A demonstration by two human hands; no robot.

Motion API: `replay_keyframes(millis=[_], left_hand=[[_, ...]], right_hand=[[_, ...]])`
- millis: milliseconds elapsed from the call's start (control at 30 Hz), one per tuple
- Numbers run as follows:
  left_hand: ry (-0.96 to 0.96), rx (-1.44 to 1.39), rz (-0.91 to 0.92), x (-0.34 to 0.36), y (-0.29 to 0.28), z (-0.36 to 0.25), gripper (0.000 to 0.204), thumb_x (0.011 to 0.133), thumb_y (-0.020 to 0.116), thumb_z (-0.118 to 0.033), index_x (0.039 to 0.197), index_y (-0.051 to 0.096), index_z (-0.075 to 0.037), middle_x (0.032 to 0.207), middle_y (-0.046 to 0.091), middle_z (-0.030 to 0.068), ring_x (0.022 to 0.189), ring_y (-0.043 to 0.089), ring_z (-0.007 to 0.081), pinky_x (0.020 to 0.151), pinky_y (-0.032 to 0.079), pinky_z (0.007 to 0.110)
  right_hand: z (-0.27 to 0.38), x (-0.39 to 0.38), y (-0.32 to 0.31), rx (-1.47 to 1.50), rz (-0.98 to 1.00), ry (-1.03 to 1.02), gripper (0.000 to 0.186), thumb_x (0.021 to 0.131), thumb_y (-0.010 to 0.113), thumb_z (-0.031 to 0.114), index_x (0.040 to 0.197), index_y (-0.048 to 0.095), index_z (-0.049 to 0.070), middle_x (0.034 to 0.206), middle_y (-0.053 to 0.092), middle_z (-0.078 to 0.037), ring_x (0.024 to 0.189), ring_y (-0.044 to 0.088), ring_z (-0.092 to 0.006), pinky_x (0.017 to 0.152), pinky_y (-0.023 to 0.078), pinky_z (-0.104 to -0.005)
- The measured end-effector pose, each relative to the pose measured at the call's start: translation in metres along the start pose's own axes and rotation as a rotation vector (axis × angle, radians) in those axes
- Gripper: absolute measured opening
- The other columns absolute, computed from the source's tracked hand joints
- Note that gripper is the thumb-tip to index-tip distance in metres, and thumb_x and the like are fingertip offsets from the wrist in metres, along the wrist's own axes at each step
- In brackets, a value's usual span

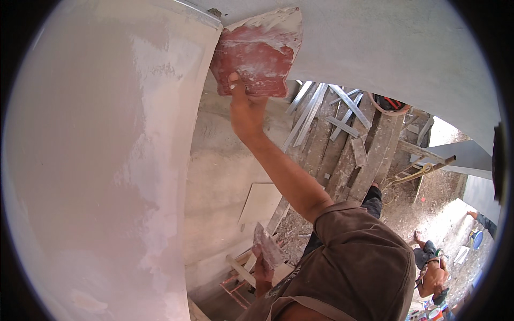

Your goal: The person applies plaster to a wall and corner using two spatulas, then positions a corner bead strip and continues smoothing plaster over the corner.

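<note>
Reaching up high, the right hand (244, 109) is gripping a red plastering trowel (258, 53) flat against the grey wall (375, 43), while the left hand (262, 267) is pinching a small plaster-covered scraper (269, 247) down low.

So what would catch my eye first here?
Probably the red plaster-smeared trowel that the raised right hand presses against the grey ceiling beside the pale plastered wall. Lower down, the left hand holds a smaller plaster-caked tool, with wooden scaffold planks beneath.
</note>
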State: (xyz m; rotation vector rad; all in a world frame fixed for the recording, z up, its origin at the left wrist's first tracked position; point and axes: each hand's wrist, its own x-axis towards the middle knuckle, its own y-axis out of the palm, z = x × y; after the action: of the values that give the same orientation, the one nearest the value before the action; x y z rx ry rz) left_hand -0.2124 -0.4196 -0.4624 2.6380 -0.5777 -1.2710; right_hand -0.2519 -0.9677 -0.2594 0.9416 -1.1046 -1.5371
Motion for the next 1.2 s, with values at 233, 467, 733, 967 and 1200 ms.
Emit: replay_keyframes(millis=[233, 467, 733, 967, 1200], left_hand=[[-0.039, -0.088, 0.045, 0.006, -0.024, 0.01, 0.047, 0.099, 0.047, -0.012, 0.144, 0.041, -0.005, 0.144, 0.049, 0.0099, 0.13, 0.048, 0.0255, 0.113, 0.035, 0.04], [-0.049, 0.036, 0.071, -0.003, -0.004, 0.012, 0.051, 0.098, 0.049, -0.014, 0.147, 0.038, -0.005, 0.146, 0.047, 0.0076, 0.133, 0.045, 0.0218, 0.114, 0.032, 0.037], [0.026, -0.06, 0.036, 0.02, -0.007, 0.02, 0.05, 0.098, 0.049, -0.012, 0.146, 0.039, -0.006, 0.145, 0.048, 0.0055, 0.131, 0.047, 0.0191, 0.114, 0.033, 0.034], [0.039, 0.004, 0.192, 0.035, 0.068, 0.02, 0.05, 0.097, 0.053, -0.012, 0.145, 0.04, -0.004, 0.143, 0.05, 0.0074, 0.129, 0.049, 0.0201, 0.111, 0.036, 0.035], [0.051, -0.051, 0.285, 0.101, 0.071, 0.029, 0.05, 0.096, 0.055, -0.02, 0.142, 0.045, -0.004, 0.139, 0.054, 0.006, 0.125, 0.054, 0.0192, 0.108, 0.04, 0.035]], right_hand=[[-0.031, -0.004, 0.01, 0.008, 0.086, 0.032, 0.019, 0.094, 0.06, 0.006, 0.111, 0.056, 0.0, 0.1, 0.06, -0.001, 0.089, 0.054, -0.0091, 0.077, 0.046, -0.0269], [-0.059, -0.029, 0.012, -0.299, 0.364, -0.004, 0.01, 0.094, 0.048, 0.001, 0.099, 0.056, -0.003, 0.084, 0.062, -0.003, 0.075, 0.057, -0.0113, 0.064, 0.047, -0.0301], [-0.002, -0.063, -0.108, -0.809, 0.545, 0.568, 0.042, 0.086, 0.048, -0.001, 0.127, 0.047, -0.005, 0.092, 0.064, -0.013, 0.085, 0.058, -0.0141, 0.074, 0.049, -0.0314], [0.135, 0.025, -0.076, -1.083, 0.514, 0.13, 0.019, 0.088, 0.046, 0.007, 0.095, 0.06, -0.004, 0.077, 0.061, -0.004, 0.065, 0.054, -0.0101, 0.055, 0.043, -0.0303], [0.179, 0.067, -0.002, -1.18, 0.651, 0.353, 0.021, 0.085, 0.052, 0.009, 0.095, 0.061, -0.007, 0.078, 0.059, -0.005, 0.072, 0.054, -0.0104, 0.065, 0.045, -0.0315]])
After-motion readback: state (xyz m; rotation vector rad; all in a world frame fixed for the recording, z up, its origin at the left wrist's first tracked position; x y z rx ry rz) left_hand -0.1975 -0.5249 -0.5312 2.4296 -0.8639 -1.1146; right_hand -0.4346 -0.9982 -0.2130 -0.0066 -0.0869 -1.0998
